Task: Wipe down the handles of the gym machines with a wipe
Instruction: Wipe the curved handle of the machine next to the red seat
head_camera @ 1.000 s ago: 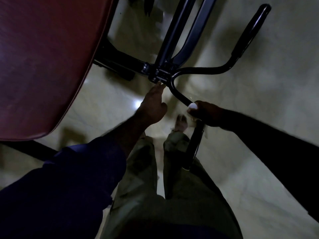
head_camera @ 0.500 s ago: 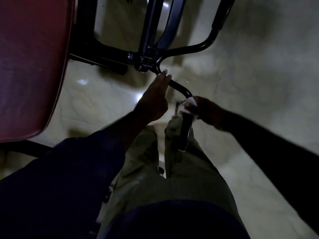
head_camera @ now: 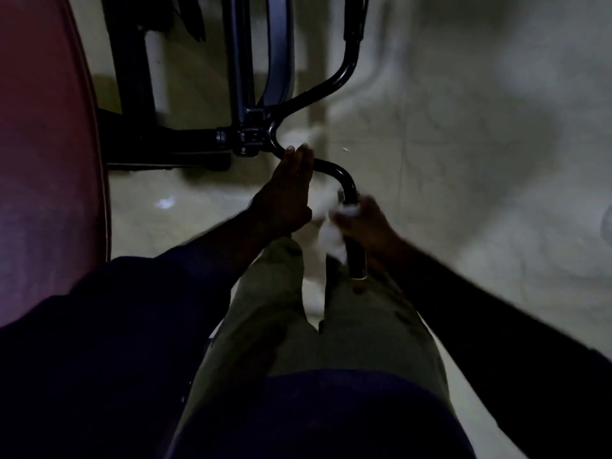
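The right hand [head_camera: 367,226] clenches a white wipe [head_camera: 331,238] round the near handle grip [head_camera: 357,260], mid-wipe, or so it seems through the blur. The left hand [head_camera: 286,193], fingers straight, steadies the handlebar [head_camera: 341,173] at its 10 o'clock. Next: reach the far grip [head_camera: 354,28], at 12 o'clock.

Right hand [head_camera: 366,223]: grips white wipe [head_camera: 331,238] around black handle [head_camera: 356,256], frame centre.
Left hand [head_camera: 286,197]: fingers straight, touching curved bar [head_camera: 334,168].
Red seat [head_camera: 43,144]: left edge.

Right hand [head_camera: 367,223] and wipe [head_camera: 331,241] apparently around handle [head_camera: 357,263], right of left hand [head_camera: 284,197].
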The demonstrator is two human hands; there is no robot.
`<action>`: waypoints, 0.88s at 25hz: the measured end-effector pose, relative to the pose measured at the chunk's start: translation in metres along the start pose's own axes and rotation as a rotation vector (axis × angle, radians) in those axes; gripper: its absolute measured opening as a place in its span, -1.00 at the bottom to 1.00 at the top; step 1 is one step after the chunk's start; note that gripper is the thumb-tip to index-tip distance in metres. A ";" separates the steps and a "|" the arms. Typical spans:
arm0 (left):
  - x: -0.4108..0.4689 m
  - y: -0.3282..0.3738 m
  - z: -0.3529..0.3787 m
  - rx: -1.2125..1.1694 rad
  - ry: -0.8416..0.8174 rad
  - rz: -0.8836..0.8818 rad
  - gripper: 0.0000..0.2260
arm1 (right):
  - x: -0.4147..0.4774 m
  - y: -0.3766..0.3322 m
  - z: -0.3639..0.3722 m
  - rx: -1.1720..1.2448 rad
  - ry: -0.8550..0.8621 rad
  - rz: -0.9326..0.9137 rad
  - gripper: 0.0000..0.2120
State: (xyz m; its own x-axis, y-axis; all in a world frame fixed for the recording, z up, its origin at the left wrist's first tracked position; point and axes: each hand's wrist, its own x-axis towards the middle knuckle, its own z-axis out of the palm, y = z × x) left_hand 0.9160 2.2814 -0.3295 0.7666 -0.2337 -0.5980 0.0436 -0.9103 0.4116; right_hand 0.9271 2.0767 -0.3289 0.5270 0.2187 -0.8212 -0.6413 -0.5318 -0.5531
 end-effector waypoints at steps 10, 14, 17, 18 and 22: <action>0.001 -0.012 -0.036 0.082 -0.188 0.075 -0.15 | -0.070 0.011 0.021 -0.256 0.177 0.084 -0.65; 0.002 -0.016 -0.033 0.120 -0.199 0.091 -0.14 | -0.092 0.024 0.043 -0.264 0.370 0.173 -0.63; -0.001 -0.015 -0.027 0.104 -0.177 0.107 -0.06 | -0.060 -0.006 0.055 -0.245 0.523 0.180 -0.65; 0.001 -0.017 -0.025 0.127 -0.136 0.145 -0.07 | -0.047 -0.020 0.052 -0.245 0.565 0.162 -0.65; 0.004 -0.031 -0.018 0.178 -0.070 0.266 -0.12 | -0.005 -0.038 0.017 -0.133 0.265 0.027 -0.57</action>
State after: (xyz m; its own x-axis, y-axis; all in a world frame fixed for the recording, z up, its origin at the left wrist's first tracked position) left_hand 0.9296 2.3147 -0.3322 0.6897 -0.4891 -0.5339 -0.2698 -0.8578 0.4374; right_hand 0.9396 2.1096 -0.3060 0.6490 -0.0086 -0.7608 -0.5876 -0.6408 -0.4940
